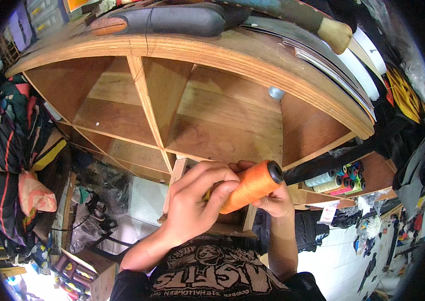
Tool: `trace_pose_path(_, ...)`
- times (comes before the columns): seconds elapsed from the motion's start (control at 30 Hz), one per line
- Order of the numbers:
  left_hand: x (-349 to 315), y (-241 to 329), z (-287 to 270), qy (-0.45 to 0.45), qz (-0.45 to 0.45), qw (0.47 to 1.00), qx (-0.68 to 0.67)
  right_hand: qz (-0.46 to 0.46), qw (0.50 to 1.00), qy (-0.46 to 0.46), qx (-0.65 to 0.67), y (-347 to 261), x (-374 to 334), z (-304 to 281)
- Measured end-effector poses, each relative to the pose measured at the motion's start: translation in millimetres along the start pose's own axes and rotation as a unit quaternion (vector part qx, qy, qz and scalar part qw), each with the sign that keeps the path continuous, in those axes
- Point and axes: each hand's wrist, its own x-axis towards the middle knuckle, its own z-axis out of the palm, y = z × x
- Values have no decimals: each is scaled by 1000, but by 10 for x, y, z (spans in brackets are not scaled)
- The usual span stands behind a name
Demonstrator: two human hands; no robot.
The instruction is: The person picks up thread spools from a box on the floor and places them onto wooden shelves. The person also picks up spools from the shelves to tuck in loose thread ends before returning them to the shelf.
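A spool of orange thread (252,186) with a dark end cap is held tilted in front of my chest, its capped end up and to the right. My left hand (192,198) closes on its lower left end, thumb and curled fingers against the thread. Behind and under the spool, my right hand (276,201) grips it from the right, with part of its fingers hidden. A bit of yellow shows between the left fingers, too covered to make out. Just beyond both hands stands a wooden shelf unit (148,108) with open compartments.
A small grey spool (275,93) sits in the upper compartment. Several coloured thread spools (338,180) lie in a lower shelf to the right. Striped fabric (9,160) hangs at left, above a cardboard box (89,273). A grey-handled tool (172,21) rests on the top.
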Motion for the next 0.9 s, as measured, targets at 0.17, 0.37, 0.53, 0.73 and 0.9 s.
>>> trace_pose_path(0.17,-83,-105,-100,142,-125,955,-228,-36,979,-19,200,147,23,46)
trace_pose_path(0.37,-434,-700,-736,273,-167,947,-37,-69,928,-27,366,313,-19,-39)
trace_pose_path(0.53,-595,-818,-892,323,-224,911,124,-55,918,-51,390,319,51,-39)
trace_pose_path(0.73,-519,-384,-562,170,-100,959,202,-54,923,-65,375,315,115,-22)
trace_pose_path(0.9,-404,137,-293,80,11,984,157,-70,945,-28,318,240,169,29)
